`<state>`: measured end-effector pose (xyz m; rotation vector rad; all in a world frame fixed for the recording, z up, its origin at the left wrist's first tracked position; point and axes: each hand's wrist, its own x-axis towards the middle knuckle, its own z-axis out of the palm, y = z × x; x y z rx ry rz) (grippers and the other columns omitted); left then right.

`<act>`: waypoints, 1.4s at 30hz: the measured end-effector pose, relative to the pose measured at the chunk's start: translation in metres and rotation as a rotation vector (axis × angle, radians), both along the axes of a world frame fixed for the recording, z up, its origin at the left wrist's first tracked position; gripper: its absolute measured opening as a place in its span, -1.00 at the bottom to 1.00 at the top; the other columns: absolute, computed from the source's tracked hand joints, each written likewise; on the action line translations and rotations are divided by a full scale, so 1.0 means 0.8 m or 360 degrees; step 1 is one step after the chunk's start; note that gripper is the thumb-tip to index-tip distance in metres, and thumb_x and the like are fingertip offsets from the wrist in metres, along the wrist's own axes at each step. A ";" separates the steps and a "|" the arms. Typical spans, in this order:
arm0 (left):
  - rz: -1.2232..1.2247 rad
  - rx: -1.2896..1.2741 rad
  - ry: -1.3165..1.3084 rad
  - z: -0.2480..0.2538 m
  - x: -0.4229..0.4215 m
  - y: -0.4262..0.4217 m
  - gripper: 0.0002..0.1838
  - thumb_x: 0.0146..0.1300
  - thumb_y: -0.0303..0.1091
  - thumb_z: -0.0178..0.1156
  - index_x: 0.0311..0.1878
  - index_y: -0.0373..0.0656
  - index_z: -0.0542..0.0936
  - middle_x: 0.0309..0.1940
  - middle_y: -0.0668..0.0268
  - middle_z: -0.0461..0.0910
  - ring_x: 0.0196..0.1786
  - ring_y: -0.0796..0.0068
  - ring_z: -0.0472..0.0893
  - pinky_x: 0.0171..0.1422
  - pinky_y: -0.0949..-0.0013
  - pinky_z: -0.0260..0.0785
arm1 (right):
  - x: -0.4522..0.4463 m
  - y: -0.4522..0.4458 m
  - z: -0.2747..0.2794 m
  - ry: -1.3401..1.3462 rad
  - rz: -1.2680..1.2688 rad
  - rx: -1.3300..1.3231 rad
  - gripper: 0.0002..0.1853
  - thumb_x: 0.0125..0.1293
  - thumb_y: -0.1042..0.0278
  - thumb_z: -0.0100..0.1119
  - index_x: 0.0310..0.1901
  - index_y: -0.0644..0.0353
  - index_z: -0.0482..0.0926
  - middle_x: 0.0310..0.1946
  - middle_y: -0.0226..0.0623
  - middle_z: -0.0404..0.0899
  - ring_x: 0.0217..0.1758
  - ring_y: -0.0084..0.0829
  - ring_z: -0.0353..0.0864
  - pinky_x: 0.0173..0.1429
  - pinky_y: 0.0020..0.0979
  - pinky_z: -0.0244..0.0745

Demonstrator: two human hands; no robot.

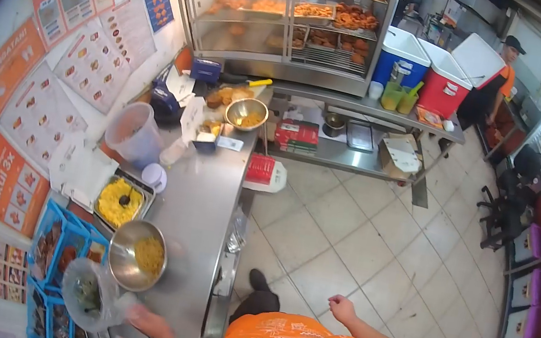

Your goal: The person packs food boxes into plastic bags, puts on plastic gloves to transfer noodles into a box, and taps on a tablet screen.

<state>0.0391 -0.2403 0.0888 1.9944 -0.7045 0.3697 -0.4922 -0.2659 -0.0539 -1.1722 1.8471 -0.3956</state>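
Note:
My left hand reaches over the left counter's near end, beside a clear plastic tub with dark green contents. A whitish, see-through blur covers its fingertips, so I cannot tell whether they grip the tub. Just beyond stands a steel bowl with yellow food in it. Farther up sits a tray of yellow food with a dark round-headed utensil in it. Away from the counter, my right hand hangs over the tiled floor, its fingers curled in loosely and nothing visible in them.
Blue baskets with packets line the wall side. Up the counter are a large plastic bucket and a smaller steel bowl. A glass food warmer stands at the back, with cool boxes beside it. A person stands back right.

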 end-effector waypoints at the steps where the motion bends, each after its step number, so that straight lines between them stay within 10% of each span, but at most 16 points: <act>1: -0.0415 -0.0088 -0.0045 -0.009 -0.039 -0.029 -0.76 0.49 -0.34 0.04 0.02 -0.36 0.48 -0.12 0.09 0.50 0.00 0.14 0.50 0.16 0.15 0.34 | 0.031 -0.040 0.033 -0.0085 0.0099 -0.0047 -0.75 0.36 0.31 0.15 -0.07 0.28 0.63 -0.29 -0.25 0.70 -0.27 -0.43 0.70 -0.12 -0.40 0.60; 5: -0.1828 0.0489 0.1618 0.034 -0.220 -0.220 -0.74 0.45 -0.37 0.06 0.10 -0.28 0.53 -0.01 0.23 0.59 0.16 0.41 0.53 0.15 0.33 0.41 | 0.131 -0.214 0.214 -0.1409 0.0222 0.0350 -0.63 0.47 0.18 0.12 0.23 0.08 0.44 -0.01 -0.29 0.60 -0.07 -0.45 0.64 -0.03 -0.33 0.59; 7: -0.2136 0.0474 0.1451 0.095 -0.283 -0.284 -0.76 0.43 -0.37 0.08 0.01 -0.33 0.58 -0.12 0.21 0.64 -0.02 0.42 0.61 -0.01 0.37 0.45 | 0.161 -0.276 0.258 -0.1822 0.0038 0.0257 -0.52 0.41 0.10 0.21 0.26 0.06 0.37 -0.03 -0.37 0.58 -0.08 -0.53 0.60 -0.10 -0.38 0.60; 18: -0.2094 0.0605 0.0820 0.097 -0.368 -0.552 -0.90 0.36 -0.43 0.13 -0.17 -0.24 0.57 -0.28 0.19 0.65 -0.17 0.32 0.67 -0.10 0.30 0.48 | 0.064 -0.467 0.283 -0.0434 -0.0194 -0.1071 -0.70 0.09 0.62 0.19 -0.13 0.15 0.42 -0.25 -0.36 0.47 -0.33 -0.54 0.48 -0.32 -0.41 0.45; 20: -0.1912 0.0314 0.2771 0.096 -0.400 -0.576 -0.91 0.33 -0.48 0.13 -0.13 -0.21 0.51 -0.23 0.16 0.65 -0.17 0.30 0.67 -0.06 0.22 0.53 | 0.039 -0.497 0.282 -0.0112 -0.0152 -0.1229 -0.67 0.03 0.67 0.14 -0.13 0.17 0.42 -0.26 -0.34 0.45 -0.37 -0.52 0.46 -0.33 -0.41 0.42; 24: -0.2029 0.0422 0.3465 0.105 -0.448 -0.600 -0.79 0.30 -0.49 0.16 -0.02 -0.18 0.44 -0.19 0.21 0.63 -0.10 0.29 0.66 0.06 0.17 0.52 | -0.011 -0.578 0.244 -0.0589 -0.0375 -0.0709 -0.77 0.19 0.55 0.11 -0.11 0.14 0.42 -0.21 -0.30 0.48 -0.32 -0.46 0.53 -0.32 -0.36 0.50; 28: -0.2363 0.0409 0.3480 0.080 -0.488 -0.633 -0.79 0.30 -0.49 0.15 -0.01 -0.15 0.45 -0.20 0.25 0.60 -0.15 0.35 0.63 0.03 0.25 0.50 | -0.058 -0.622 0.275 -0.1361 -0.0371 -0.0013 -0.88 0.39 0.39 0.05 -0.07 0.09 0.43 -0.23 -0.31 0.56 -0.24 -0.43 0.59 -0.32 -0.31 0.57; 30: -0.2293 0.0593 0.1954 0.063 -0.509 -0.639 -0.79 0.31 -0.46 0.15 0.00 -0.16 0.47 -0.23 0.30 0.58 -0.19 0.41 0.61 -0.01 0.31 0.50 | -0.082 -0.634 0.282 -0.1502 -0.0231 0.0086 -0.88 0.42 0.36 0.09 -0.06 0.10 0.46 -0.26 -0.36 0.61 -0.22 -0.48 0.60 -0.24 -0.34 0.57; 33: -0.1710 0.0612 0.1628 0.070 -0.519 -0.642 -0.79 0.32 -0.43 0.14 0.00 -0.15 0.49 -0.21 0.30 0.60 -0.14 0.42 0.62 -0.03 0.32 0.51 | -0.108 -0.650 0.305 -0.1513 0.0704 0.0354 -0.82 0.41 0.28 0.18 -0.06 0.16 0.54 -0.19 -0.40 0.61 -0.16 -0.57 0.60 -0.03 -0.45 0.51; 37: -0.1351 -0.0014 0.2947 0.075 -0.537 -0.620 -0.72 0.39 -0.31 0.07 0.10 -0.17 0.49 -0.05 0.20 0.61 -0.02 0.31 0.64 0.06 0.21 0.52 | -0.097 -0.676 0.316 -0.1823 0.1058 0.0653 -0.74 0.42 0.20 0.20 0.00 0.18 0.56 -0.19 -0.48 0.61 -0.20 -0.60 0.57 -0.04 -0.47 0.49; 42: -0.1492 -0.0489 0.2972 0.134 -0.517 -0.602 -0.55 0.47 -0.21 -0.16 0.28 -0.27 0.39 0.24 0.14 0.50 0.25 0.25 0.52 0.33 0.10 0.35 | -0.059 -0.718 0.296 -0.1538 0.0869 0.0437 -0.81 0.40 0.23 0.22 -0.15 0.18 0.59 -0.33 -0.51 0.60 -0.29 -0.65 0.52 -0.21 -0.52 0.46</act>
